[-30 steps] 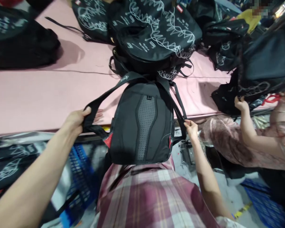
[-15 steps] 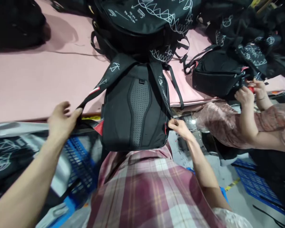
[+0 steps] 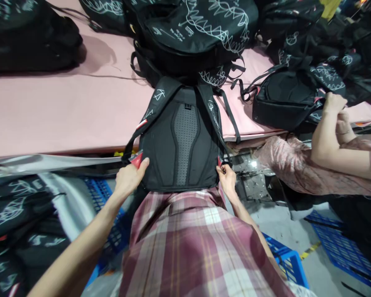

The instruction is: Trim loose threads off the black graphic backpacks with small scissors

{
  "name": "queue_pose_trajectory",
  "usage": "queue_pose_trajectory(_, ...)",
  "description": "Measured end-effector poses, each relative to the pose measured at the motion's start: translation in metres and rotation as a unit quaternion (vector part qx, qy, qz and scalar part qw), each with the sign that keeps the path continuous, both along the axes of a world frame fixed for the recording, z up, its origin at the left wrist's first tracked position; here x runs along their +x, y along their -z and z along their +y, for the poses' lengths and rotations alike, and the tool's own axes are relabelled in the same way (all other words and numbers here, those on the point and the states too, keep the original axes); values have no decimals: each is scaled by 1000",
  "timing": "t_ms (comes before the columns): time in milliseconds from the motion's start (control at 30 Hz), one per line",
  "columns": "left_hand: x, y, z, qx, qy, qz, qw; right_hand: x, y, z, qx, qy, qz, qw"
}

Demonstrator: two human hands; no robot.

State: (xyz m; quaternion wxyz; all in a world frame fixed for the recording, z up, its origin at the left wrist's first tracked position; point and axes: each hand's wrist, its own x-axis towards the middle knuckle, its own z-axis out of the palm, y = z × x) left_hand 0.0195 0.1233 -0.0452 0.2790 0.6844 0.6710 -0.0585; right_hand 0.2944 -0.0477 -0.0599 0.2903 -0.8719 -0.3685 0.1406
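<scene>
A black backpack (image 3: 163, 152) lies in front of me with its padded back panel facing up and its lower end over the table edge, close to my lap. Its two shoulder straps carry white scribbled lines. My left hand (image 3: 130, 178) is closed at the bag's lower left side, by a red tab (image 3: 136, 159); its fingers are partly hidden. My right hand (image 3: 227, 178) pinches the lower right side, where a strap end and a bit of red show.
Another black backpack (image 3: 185, 37) lies just beyond, on the pink table (image 3: 49, 111). More black bags (image 3: 27, 37) stand left and right. At right, a co-worker's hands (image 3: 334, 103) hold a black bag (image 3: 284, 99). Blue crates (image 3: 289, 262) stand below the table.
My left hand has let go of the left shoulder strap's lower part and moved right to the bag's lower left side. My right hand stays at the lower right side.
</scene>
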Motion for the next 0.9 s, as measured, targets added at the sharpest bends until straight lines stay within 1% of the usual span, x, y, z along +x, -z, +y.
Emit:
queue_pose_trajectory(100,9,-10,2,-24,16,-52,998,26,-7,-2,63,31,31,997)
queue_pose_trajectory(200,19,-12,-6,-41,21,-91,995,41,-17,-24,104,54,25,993)
queue_pose_trajectory(267,26,-10,-12,-47,23,-105,993,36,-19,-43,96,32,-4,995)
queue_pose_trajectory(333,32,-8,-15,-51,32,-104,993,24,-15,-57,71,-4,-35,997)
queue_pose_trajectory(367,33,-7,-16,-52,39,-100,993,17,-11,-62,55,-11,-49,997)
queue_pose_trajectory(433,36,-6,-16,-57,56,-95,992,7,-3,-66,26,1,-68,997)
queue_pose_trajectory(500,37,-5,-15,-63,66,-94,991,4,4,-68,15,9,-60,998)
queue_pose_trajectory(600,37,-5,-15,-67,67,-94,991,8,7,-69,31,-11,-23,999)
queue_pose_trajectory(700,37,-6,-17,-62,48,-100,992,11,1,-71,75,21,60,995)
queue_pose_trajectory(767,38,-10,-19,-58,27,-104,993,8,-6,-73,101,42,120,987)
queue_pose_trajectory(900,39,-20,-15,-31,-14,-113,993,0,-22,-81,136,85,201,966)
